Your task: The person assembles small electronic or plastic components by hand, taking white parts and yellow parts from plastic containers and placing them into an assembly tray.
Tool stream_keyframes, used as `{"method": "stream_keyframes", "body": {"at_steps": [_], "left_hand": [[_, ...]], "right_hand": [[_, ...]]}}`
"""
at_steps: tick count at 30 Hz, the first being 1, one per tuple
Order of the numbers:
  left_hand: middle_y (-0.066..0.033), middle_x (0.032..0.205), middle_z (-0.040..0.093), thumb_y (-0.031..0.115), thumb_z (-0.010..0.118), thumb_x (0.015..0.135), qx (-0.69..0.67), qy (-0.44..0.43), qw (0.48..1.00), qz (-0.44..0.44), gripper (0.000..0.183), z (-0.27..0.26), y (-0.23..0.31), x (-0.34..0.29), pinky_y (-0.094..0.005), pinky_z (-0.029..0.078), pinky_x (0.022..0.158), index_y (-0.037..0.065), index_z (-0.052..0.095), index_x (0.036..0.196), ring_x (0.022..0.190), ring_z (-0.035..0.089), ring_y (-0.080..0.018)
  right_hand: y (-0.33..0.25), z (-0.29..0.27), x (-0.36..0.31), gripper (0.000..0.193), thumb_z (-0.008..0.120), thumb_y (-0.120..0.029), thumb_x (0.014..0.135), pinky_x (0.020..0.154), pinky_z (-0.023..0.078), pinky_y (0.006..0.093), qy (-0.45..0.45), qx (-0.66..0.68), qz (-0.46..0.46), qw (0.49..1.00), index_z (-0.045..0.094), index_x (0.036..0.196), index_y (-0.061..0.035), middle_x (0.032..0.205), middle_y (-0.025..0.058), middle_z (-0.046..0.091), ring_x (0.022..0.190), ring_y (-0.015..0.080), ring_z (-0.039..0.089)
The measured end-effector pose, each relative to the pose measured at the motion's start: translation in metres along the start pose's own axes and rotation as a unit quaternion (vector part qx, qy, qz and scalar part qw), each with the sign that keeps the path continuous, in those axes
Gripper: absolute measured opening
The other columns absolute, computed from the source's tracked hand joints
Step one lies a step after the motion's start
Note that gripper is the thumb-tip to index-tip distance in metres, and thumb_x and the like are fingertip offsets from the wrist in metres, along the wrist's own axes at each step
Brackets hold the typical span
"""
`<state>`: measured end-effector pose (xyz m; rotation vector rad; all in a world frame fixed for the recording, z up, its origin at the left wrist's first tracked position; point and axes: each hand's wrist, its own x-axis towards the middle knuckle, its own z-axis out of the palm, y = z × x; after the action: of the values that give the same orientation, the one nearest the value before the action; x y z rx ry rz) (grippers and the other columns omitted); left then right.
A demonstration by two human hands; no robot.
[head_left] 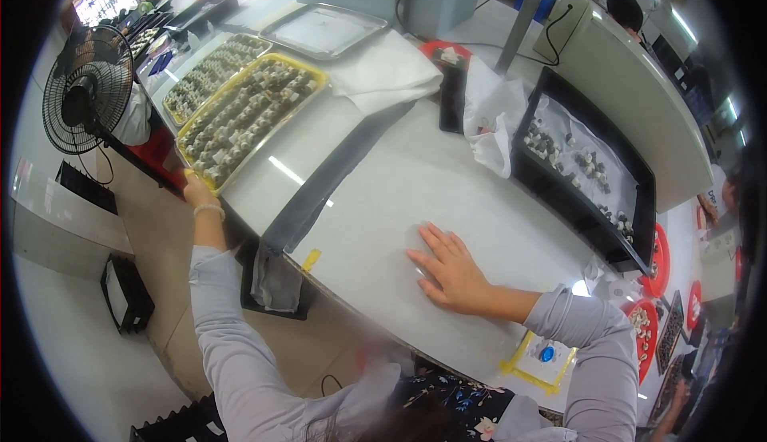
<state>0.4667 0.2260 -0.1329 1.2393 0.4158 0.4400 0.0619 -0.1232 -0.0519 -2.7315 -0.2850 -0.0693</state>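
My left hand (pixel 201 192) grips the near left corner of a yellow-rimmed tray (pixel 316 72), its fingers closed at the edge. Rows of small pale and dark pieces fill that tray, too small for me to name. Palm down on the white tabletop (pixel 375 226), my right hand (pixel 457 276) holds nothing, and its fingers are spread. Beside the yellow-rimmed tray, farther left, lies a second tray (pixel 170 111) with similar rows. A metal tray (pixel 323 31) with a pale, flat inside rests behind them.
Right of centre stands a deep black bin (pixel 571 214), lined with white sheet and holding loose dark and pale pieces. White cloth (pixel 391 71) lies at the back. A standing fan (pixel 84 95) is at the left. Red round trays (pixel 643 338) line the far right.
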Motion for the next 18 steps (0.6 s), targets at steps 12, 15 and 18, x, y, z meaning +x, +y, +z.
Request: {"method": "stream_keyframes", "body": {"at_steps": [12, 15, 18], "left_hand": [[-0.0135, 0.105, 0.059, 0.027, 0.056, 0.081, 0.415, -0.325, 0.693, 0.492, 0.029, 0.247, 0.068, -0.104, -0.0398, 0.041, 0.087, 0.004, 0.060, 0.097, 0.100, 0.053, -0.0293], [-0.0124, 0.111, 0.058, 0.027, 0.049, 0.084, 0.536, -0.338, 0.622, 0.460, 0.029, 0.313, 0.032, -0.101, -0.0403, 0.041, 0.089, 0.007, 0.061, 0.101, 0.106, 0.051, -0.0289], [-0.0096, 0.115, 0.057, 0.023, 0.045, 0.085, 0.587, -0.315, 0.603, 0.439, 0.028, 0.349, 0.012, -0.084, -0.0423, 0.041, 0.090, 0.010, 0.061, 0.104, 0.111, 0.050, -0.0261]], "right_hand": [[0.010, 0.008, 0.029, 0.050, 0.056, -0.024, 0.080, 0.103, 0.018, 0.0554, -0.028, -0.041, 0.008, 0.999, 0.043, 0.126, -0.0120, 0.142, 0.0201, 0.023, 0.133, 0.0337, 0.020], [0.012, 0.007, 0.030, 0.050, 0.057, -0.026, 0.080, 0.102, 0.019, 0.0558, -0.029, -0.045, 0.003, 0.999, 0.043, 0.127, -0.0130, 0.141, 0.0201, 0.024, 0.133, 0.0337, 0.021], [0.007, 0.004, 0.031, 0.052, 0.057, -0.027, 0.079, 0.101, 0.021, 0.0557, -0.033, -0.043, -0.001, 0.999, 0.042, 0.127, -0.0140, 0.141, 0.0199, 0.025, 0.132, 0.0337, 0.023]]}}
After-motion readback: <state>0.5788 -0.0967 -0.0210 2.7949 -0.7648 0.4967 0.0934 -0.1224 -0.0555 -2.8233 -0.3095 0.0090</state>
